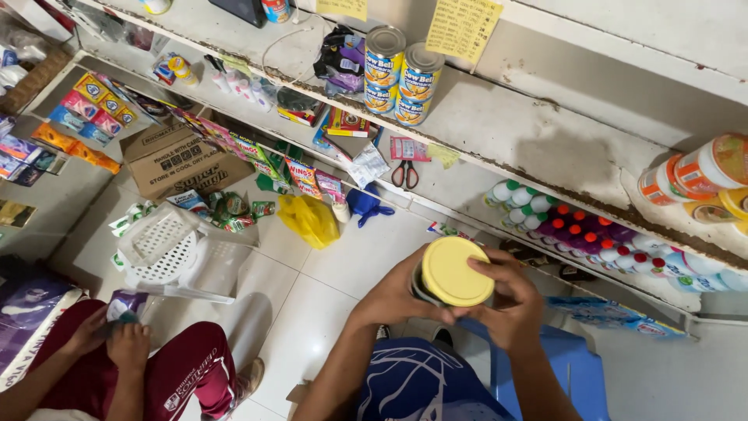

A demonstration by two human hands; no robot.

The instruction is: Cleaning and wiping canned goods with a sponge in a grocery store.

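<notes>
Item: yellow-lidded jar [453, 273], clasped between left hand [393, 295] and right hand [510, 300], both curled closed around its sides. Stacked tins [401, 74] stand on the shelf [499, 117] above the hands. Risk: the jar may slip, since only fingertips grip it.

The floor [335, 288] is made of big white tiles. White shelves [499, 117] run along the wall, and their paint is chipped and stained. A brown cardboard box [175, 160] sits on the floor under the shelves. A white plastic basket [183, 253] lies on the tiles. A blue plastic stool [580, 370] stands near the shelves. The light is bright.
</notes>
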